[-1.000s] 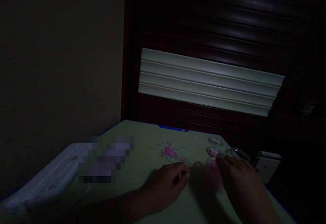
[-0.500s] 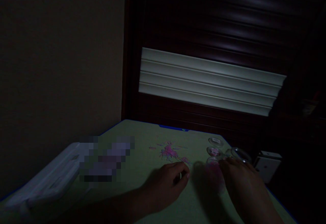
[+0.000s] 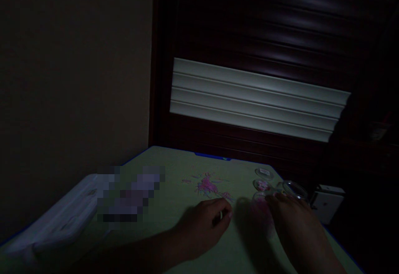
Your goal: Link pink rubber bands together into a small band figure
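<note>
The right hand [image 3: 296,220] is the nearer of the two to the clear container with pink contents [image 3: 260,213], which lies just to the left of its fingers, seemingly touching them at the rim; the container's longer side runs from those fingertips back toward the person, though blur and shadow make it hard to tell whether it stands upright or tilts. The right hand arches palm down with bent fingers, and how far they close, or whether they hold anything, cannot be told. The left hand [image 3: 208,224], across a shadowed strip of tabletop [image 3: 168,164] from the container, has its fingers curled toward the thumb around a small gap; whether a small piece is pinched there cannot be told. Directly beyond the left hand, near its knuckles, lies a loose pile of pink strands [image 3: 206,184]. Beyond the right hand's fingertips lie two round lids [image 3: 264,173], [image 3: 262,185], and an open clear tub [image 3: 294,190] sits just behind its knuckles
</note>
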Tool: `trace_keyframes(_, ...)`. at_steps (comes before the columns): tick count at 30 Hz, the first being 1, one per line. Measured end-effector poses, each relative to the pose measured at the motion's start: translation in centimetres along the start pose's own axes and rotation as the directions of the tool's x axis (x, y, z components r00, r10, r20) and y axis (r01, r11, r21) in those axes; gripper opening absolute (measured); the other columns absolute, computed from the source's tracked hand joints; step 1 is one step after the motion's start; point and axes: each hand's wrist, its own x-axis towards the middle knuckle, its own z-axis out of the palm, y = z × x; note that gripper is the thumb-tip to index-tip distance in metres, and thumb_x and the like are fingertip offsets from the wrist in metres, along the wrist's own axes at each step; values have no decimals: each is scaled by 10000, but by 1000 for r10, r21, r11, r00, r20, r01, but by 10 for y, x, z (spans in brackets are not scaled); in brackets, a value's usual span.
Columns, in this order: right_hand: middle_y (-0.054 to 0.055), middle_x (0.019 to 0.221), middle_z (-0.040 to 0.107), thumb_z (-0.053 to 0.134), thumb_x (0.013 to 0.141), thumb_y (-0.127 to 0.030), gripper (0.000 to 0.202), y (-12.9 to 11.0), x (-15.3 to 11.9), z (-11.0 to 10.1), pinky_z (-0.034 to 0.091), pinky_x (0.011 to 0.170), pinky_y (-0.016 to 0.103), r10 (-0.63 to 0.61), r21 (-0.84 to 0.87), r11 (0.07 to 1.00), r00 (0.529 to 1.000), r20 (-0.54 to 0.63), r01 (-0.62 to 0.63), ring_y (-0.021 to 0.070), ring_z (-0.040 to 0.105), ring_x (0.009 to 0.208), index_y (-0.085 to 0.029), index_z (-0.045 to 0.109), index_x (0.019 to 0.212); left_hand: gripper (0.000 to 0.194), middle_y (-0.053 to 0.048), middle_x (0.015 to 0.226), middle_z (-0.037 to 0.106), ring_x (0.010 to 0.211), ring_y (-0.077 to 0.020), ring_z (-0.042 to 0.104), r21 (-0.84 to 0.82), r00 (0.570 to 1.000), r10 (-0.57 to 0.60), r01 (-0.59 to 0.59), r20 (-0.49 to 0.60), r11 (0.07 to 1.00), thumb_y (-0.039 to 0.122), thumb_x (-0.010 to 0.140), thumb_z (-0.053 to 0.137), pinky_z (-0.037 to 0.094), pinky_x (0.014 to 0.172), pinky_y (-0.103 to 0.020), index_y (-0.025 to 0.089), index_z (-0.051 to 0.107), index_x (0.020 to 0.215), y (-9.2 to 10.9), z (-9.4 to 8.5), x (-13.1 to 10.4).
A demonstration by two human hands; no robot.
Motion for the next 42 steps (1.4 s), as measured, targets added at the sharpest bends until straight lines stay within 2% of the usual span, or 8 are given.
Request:
trace_keyframes(9,99,848,674,447,678,27,348,-1,1,-3,400,721,359,-15,-22,1000,999,-50,14,234,623,784,-177,668,854,176,14,777,575,641,-104,489,-2,1000,-12,12,9,1000,293,870,412,349,576,-217,205,565,870,-1,1,1)
trace_keyframes(14,81,820,669,453,702,4,319,-2,2,-3,395,685,334,-15,-9,1000,1000,3,15,223,620,763,-190,664,843,188,11,779,577,641,-106,494,-26,1000,-12,12,5,1000,302,876,409,345,573,-215,202,568,871,-3,1,2)
trace_keyframes(22,66,771,664,435,682,-10,302,4,1,6,396,668,326,-88,29,995,993,-79,91,204,616,708,-197,642,797,210,5,795,581,653,-113,499,16,997,-32,33,-67,999,314,876,404,350,585,-215,182,565,849,-20,-14,16)
trace_keyframes(26,76,781,665,425,689,-12,304,3,1,5,395,665,319,-93,33,995,992,-80,96,202,616,714,-194,639,804,186,9,769,584,653,-119,503,78,996,-25,31,-81,996,268,858,407,341,580,-216,178,568,831,-25,-26,22)
trace_keyframes(35,61,812,672,434,698,-13,316,3,1,6,398,663,330,-84,22,996,996,-42,85,215,622,728,-210,643,831,220,-17,727,591,659,-142,524,289,999,-38,35,4,957,205,838,390,339,592,-234,168,591,757,-34,-59,26)
trace_keyframes(38,72,813,670,423,705,-13,318,3,0,6,396,664,331,-92,29,995,995,-34,93,213,620,733,-204,643,833,232,-38,775,601,709,-159,544,386,1000,-6,-1,17,922,198,851,383,368,644,-252,174,600,771,-39,-59,24)
trace_keyframes(42,80,802,666,424,710,-18,299,3,0,4,392,666,326,-95,55,994,995,-24,96,208,616,726,-190,643,821,223,-54,876,607,792,-172,564,436,998,22,-42,50,899,179,868,373,411,731,-266,175,596,864,-48,-48,21)
